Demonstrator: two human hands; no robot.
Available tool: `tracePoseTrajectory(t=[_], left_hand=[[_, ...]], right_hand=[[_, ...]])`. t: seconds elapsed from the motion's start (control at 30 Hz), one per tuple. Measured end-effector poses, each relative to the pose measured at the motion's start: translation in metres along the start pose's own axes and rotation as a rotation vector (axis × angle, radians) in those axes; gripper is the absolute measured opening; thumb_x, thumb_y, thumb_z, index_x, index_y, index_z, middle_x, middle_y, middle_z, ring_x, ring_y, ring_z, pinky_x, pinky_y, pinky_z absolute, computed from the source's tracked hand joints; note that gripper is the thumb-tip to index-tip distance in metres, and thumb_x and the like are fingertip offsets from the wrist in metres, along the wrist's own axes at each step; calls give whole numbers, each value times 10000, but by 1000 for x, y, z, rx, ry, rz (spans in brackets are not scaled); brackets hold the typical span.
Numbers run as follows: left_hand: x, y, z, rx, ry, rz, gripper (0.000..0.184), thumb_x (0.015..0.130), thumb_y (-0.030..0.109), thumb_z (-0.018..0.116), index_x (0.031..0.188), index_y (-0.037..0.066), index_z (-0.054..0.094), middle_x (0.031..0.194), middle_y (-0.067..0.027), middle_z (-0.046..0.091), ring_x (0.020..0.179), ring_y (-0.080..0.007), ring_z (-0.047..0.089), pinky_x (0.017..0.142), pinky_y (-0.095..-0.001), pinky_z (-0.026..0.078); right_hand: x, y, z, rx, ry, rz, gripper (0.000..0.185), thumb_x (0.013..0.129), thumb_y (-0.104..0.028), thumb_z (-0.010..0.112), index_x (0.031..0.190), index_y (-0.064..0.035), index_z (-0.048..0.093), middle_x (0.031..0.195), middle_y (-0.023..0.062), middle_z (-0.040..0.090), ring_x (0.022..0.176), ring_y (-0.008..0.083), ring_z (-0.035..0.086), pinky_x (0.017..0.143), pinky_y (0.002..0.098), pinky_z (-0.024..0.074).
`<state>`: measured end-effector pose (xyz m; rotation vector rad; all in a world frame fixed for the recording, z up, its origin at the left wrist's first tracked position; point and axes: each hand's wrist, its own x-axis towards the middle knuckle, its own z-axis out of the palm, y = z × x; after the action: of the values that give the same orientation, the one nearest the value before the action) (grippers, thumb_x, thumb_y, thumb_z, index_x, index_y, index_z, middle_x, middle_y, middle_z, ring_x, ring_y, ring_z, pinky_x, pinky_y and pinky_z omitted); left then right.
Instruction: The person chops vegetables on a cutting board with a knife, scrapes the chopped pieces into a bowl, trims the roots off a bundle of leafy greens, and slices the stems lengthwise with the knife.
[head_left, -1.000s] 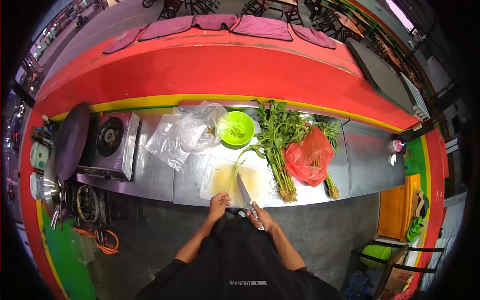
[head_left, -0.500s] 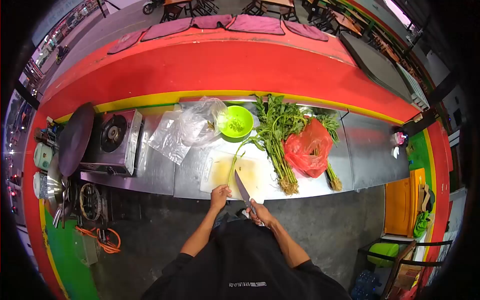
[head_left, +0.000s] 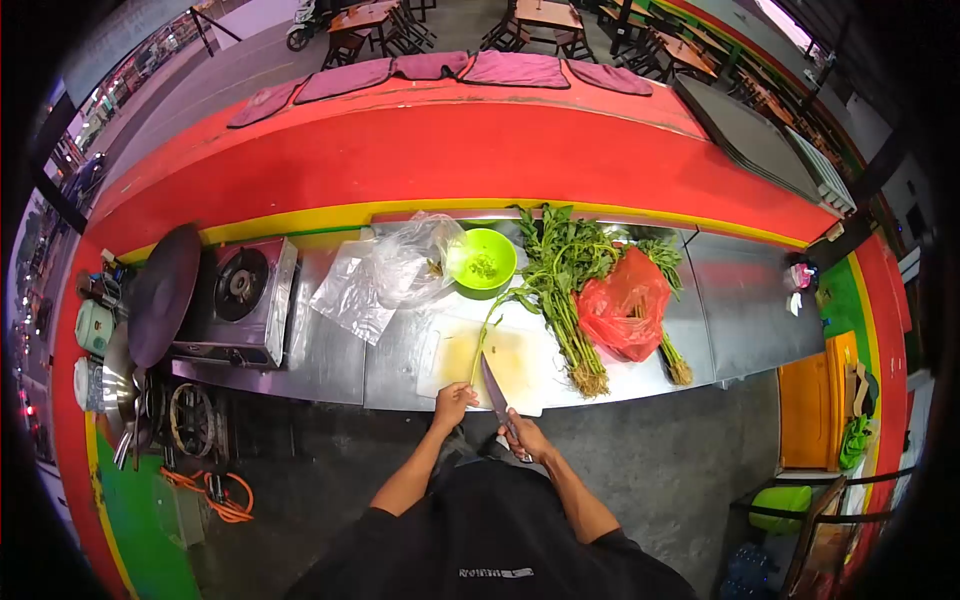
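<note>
At the near edge of a pale cutting board, my left hand is closed on the lower end of a green leafy stem. The stem runs up across the board toward a green bowl that has small cut green pieces inside. A large knife is gripped by its handle in my right hand. Its blade points away from me over the board, with the tip close beside the stem. Bundles of leafy greens with roots lie to the right of the board.
A red plastic bag rests over some greens. Clear plastic bags lie left of the bowl. Further left stands a gas stove beside a big dark round pan. A red wall rises behind the metal counter.
The camera's view has shifted slightly, so the counter sits lower and further right. Both hands keep their grips, and the knife blade stays next to the stem.
</note>
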<state>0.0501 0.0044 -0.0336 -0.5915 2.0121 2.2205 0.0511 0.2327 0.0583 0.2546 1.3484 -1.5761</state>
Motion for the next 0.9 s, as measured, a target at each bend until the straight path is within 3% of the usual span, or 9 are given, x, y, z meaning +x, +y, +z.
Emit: tracePoseTrajectory(t=[0.5,0.9], left_hand=[[-3,2,1,29,0,0,232,992,43,546,1174,-91,595,939,-173,696,755,-226,719,705,-316,576],[-5,0,2,-8,6,35,286,1004,138,567,1165,-97,590,940,-185,704,761,-226,721,705,-315,569]], right_hand=[[2,5,8,15,28,-12,663,1016,-639,348,945,-16,561,483,-36,331,332,93,310,324,281,303],[6,7,4,-4,13,-3,661,1020,-635,340,916,-17,553,496,-33,336,335,91,317,323,273,297]])
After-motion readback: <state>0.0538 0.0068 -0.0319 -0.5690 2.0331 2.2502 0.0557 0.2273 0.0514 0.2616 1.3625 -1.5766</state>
